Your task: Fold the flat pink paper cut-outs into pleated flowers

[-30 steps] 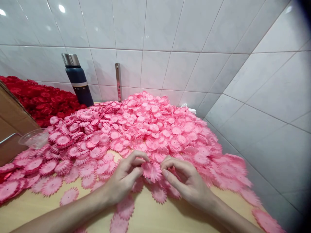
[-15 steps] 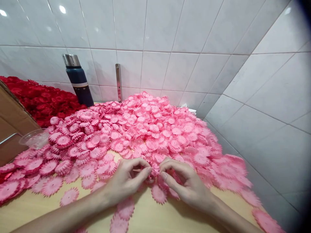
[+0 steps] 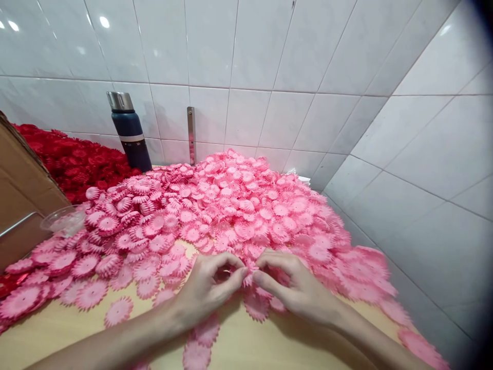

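My left hand (image 3: 206, 290) and my right hand (image 3: 295, 288) meet fingertip to fingertip at the near edge of a big heap of pink fabric flower discs (image 3: 231, 210). Between the thumbs and forefingers of both hands sits one small pink flower piece (image 3: 249, 277), mostly hidden by the fingers. Loose pink discs (image 3: 119, 311) lie flat on the pale wooden table (image 3: 61, 334) under and around my wrists.
A dark blue flask (image 3: 129, 131) with a steel cap stands at the tiled back wall. A heap of red flower discs (image 3: 73, 162) lies at the back left, beside a cardboard box (image 3: 21, 190) and a clear plastic cup (image 3: 63, 220). The tiled wall closes the right side.
A second ago the pink flower stood spread open between my hands. Now my fingertips have pinched closer together over it, hiding most of it. The camera has tilted slightly.
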Demonstrator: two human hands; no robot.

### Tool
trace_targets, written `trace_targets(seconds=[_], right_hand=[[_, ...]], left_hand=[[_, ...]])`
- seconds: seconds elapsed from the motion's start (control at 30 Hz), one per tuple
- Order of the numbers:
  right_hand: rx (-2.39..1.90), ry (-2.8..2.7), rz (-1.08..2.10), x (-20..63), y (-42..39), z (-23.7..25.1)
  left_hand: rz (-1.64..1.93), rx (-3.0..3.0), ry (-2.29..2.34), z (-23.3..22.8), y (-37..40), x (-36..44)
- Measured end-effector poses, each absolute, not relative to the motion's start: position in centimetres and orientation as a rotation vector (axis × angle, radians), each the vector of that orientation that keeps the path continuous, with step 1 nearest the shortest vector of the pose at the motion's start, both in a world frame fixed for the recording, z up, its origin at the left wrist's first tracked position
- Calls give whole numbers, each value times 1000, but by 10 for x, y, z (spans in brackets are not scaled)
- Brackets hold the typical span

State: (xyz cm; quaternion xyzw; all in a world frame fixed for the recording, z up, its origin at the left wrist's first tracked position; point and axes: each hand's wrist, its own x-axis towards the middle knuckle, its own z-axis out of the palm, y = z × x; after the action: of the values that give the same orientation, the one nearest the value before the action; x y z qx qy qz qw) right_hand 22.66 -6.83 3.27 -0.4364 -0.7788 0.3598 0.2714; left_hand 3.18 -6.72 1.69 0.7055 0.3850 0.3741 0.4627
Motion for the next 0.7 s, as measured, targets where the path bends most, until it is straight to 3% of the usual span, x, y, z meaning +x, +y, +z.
trace_targets(seconds=[0.27,0.5,0.7], right_hand=[[-1183,-1908,1116,214,-59,40],[-1322,-1577,612,238,-41,26],[-1302,-1527,482,246,-34,28]], left_hand=[[1070,1587,1021,19,-66,31],[1370,1510,1053,18,-64,26],[1159,1571,1036,17,-62,30]])
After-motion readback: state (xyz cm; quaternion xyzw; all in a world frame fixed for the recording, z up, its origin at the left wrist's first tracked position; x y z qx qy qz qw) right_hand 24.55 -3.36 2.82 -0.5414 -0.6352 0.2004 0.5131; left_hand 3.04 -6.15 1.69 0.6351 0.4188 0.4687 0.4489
